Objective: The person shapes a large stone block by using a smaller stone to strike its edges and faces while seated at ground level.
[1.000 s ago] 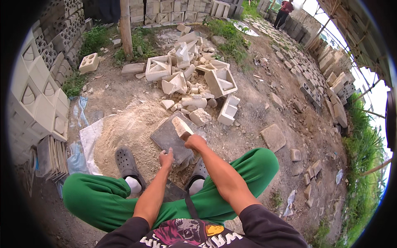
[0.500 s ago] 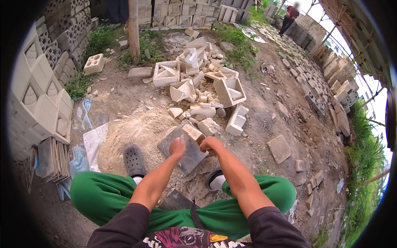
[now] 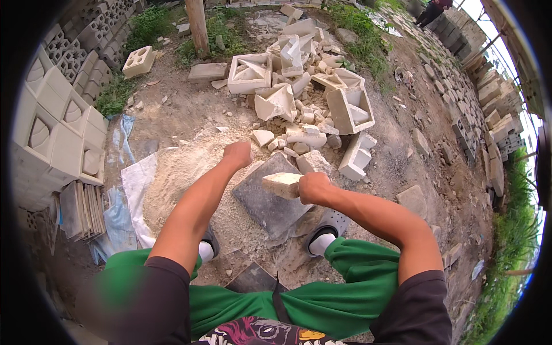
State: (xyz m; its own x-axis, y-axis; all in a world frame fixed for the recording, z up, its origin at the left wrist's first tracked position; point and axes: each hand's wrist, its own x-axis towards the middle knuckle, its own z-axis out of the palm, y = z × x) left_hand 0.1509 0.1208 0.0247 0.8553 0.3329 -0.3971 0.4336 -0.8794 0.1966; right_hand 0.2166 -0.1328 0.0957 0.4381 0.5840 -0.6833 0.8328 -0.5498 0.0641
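In my right hand (image 3: 314, 187) is a pale broken block piece (image 3: 280, 184), gripped at its right end and held over a dark square slab (image 3: 267, 210) on the ground. My left hand (image 3: 237, 153) is closed, raised beside the slab's far left edge. Whatever it may hold is hidden by the fingers. Beneath and left of it spreads a heap of pale crumbs and powder (image 3: 178, 172). Just past the slab lies a rough pale chunk (image 3: 313, 163), with a heap of broken block pieces (image 3: 307, 135) behind it.
Stacked pale blocks (image 3: 60, 132) line the left, with thin boards (image 3: 80, 210) below them. A wooden post (image 3: 197, 29) and a holed block (image 3: 138, 61) stand farther off. A white sack (image 3: 138, 187) lies under the powder's left side. Grass (image 3: 506, 247) edges the right.
My left hand has moved away from the block piece, up and left. My right hand now holds the piece alone, shifted right. The view has tilted down, and my feet have shifted.
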